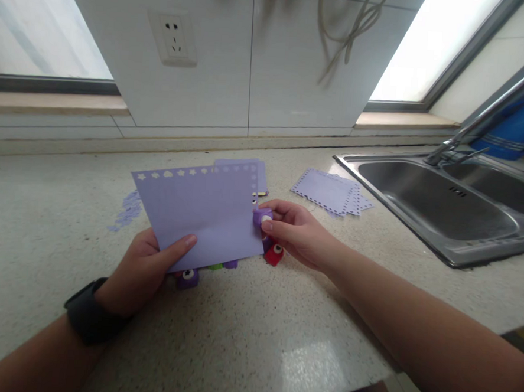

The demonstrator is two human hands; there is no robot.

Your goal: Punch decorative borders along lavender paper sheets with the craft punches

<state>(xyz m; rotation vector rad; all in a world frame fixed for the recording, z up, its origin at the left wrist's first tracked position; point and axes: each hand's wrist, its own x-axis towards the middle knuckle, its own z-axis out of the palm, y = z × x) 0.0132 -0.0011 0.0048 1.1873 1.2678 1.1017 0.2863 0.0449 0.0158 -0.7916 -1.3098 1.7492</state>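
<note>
My left hand (pixel 151 260) grips a sheet of light purple paper (pixel 198 216) by its lower left corner, thumb on top. Punched shapes run along the sheet's top edge and down the upper part of its right edge. In my right hand (pixel 293 227) is a small purple craft punch (pixel 263 217), pinched between thumb and fingers at the paper's right edge. A red punch (pixel 274 255) lies on the counter just below that hand. Another purple punch (pixel 188 278) shows under the sheet's lower left edge, with green and purple ones mostly hidden by the paper.
Behind the sheet lies more purple paper (pixel 262 175). Punched sheets (pixel 327 191) are stacked to the right, near the steel sink (pixel 443 201) with its faucet (pixel 451 142). Purple cut-out bits (pixel 128 210) are heaped at left. A socket (pixel 173 38) and cord (pixel 354 30) are on the wall.
</note>
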